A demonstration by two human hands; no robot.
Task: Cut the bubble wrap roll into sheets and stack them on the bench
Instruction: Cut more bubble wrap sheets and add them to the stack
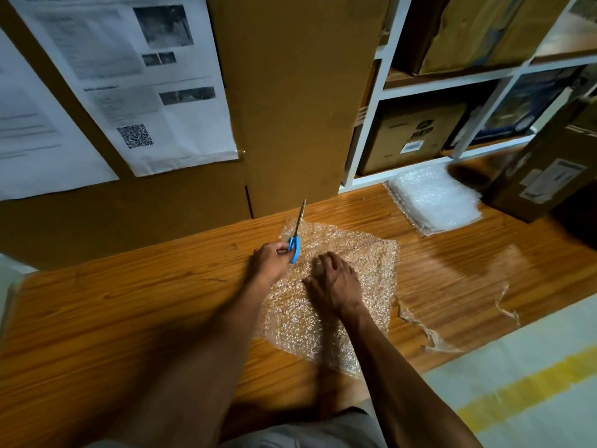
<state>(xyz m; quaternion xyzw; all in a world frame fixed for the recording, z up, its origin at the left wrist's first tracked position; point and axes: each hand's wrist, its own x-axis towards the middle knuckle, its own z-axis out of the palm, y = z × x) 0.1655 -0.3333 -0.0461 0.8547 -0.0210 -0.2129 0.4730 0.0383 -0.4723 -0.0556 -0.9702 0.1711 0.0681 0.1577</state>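
Scissors held, sheet pinned on the worktop [129, 305].
My left hand [270, 260] grips the scissors [295, 236], blades toward twelve o'clock; right hand [336, 282] presses the bubble wrap sheet [371, 263], fingers spread.

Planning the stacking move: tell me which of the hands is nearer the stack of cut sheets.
Right hand, pressing the loose sheet, is nearer the stack. Left hand, gripping scissors, is farther away.

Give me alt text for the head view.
Left hand holds blue-handled scissors at the far edge of a bubble wrap sheet that the right hand presses flat on the wooden bench; a stack of sheets lies far right.
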